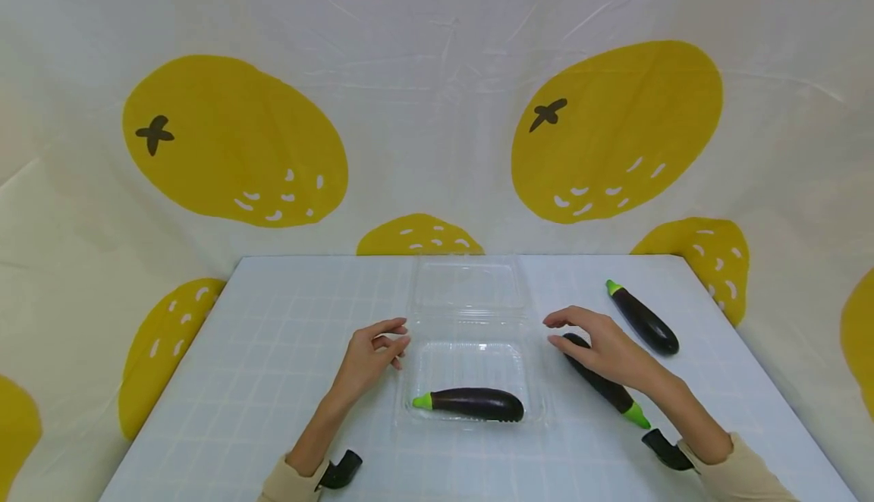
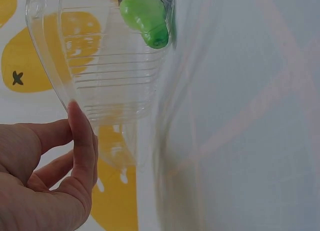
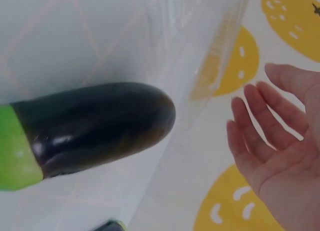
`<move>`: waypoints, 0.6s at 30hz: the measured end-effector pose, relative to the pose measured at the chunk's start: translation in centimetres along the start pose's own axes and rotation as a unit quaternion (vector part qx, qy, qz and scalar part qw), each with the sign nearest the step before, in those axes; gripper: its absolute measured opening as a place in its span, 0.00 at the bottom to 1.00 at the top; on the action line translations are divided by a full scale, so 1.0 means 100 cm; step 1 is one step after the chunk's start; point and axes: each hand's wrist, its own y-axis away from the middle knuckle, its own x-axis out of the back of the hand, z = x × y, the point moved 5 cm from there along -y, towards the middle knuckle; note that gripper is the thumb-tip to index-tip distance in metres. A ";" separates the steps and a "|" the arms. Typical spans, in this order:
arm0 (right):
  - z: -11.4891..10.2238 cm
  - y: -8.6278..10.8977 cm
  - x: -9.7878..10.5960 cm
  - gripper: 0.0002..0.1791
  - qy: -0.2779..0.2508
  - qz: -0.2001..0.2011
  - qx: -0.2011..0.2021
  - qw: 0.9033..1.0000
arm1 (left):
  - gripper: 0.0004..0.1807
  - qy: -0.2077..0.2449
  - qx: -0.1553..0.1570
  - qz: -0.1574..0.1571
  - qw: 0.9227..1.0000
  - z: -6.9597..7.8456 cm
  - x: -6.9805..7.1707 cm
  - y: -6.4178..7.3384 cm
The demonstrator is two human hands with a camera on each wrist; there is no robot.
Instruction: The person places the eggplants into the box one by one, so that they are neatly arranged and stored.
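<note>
A clear plastic clamshell box (image 1: 471, 362) lies opened out on the table, its lid (image 1: 467, 283) folded back on the far side. Inside the near half, an eggplant (image 1: 478, 403) rests sideways, green stem (image 2: 145, 21) to the left. My left hand (image 1: 372, 354) is at the box's left edge with fingers loosely bent and nothing in them; whether a fingertip touches the rim, I cannot tell. To the right of the box, my right hand (image 1: 601, 346) hovers with relaxed fingers, holding nothing. Partly beneath it in the head view lies a second eggplant (image 3: 100, 126).
A third eggplant (image 1: 643, 318) lies at the far right of the table (image 1: 287, 305), which has a pale checked cover. Behind hangs a white cloth (image 1: 430, 123) printed with large yellow fruit. Dark wrist mounts (image 1: 341, 470) stick out at both sleeves.
</note>
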 end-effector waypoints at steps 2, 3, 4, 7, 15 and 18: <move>0.004 0.001 0.002 0.15 0.008 0.005 -0.008 1.000 | 0.21 -0.004 0.002 0.004 1.000 -0.001 0.000 0.000; 0.005 0.002 0.003 0.15 0.012 0.007 -0.012 1.000 | 0.21 -0.004 0.004 0.005 1.000 -0.001 0.000 -0.001; 0.007 0.003 0.005 0.15 0.019 0.009 -0.019 1.000 | 0.21 -0.004 0.005 0.006 1.000 -0.002 0.000 -0.001; 0.012 0.006 0.009 0.15 0.039 0.021 -0.031 0.999 | 0.21 0.001 0.005 0.005 1.000 -0.002 0.000 -0.001; 0.021 0.013 0.024 0.16 0.051 0.065 -0.024 0.996 | 0.22 0.011 0.006 0.002 1.000 -0.001 0.000 0.001; 0.026 0.015 0.028 0.18 0.056 0.079 -0.020 0.995 | 0.22 0.012 0.003 0.000 1.000 0.000 0.000 0.000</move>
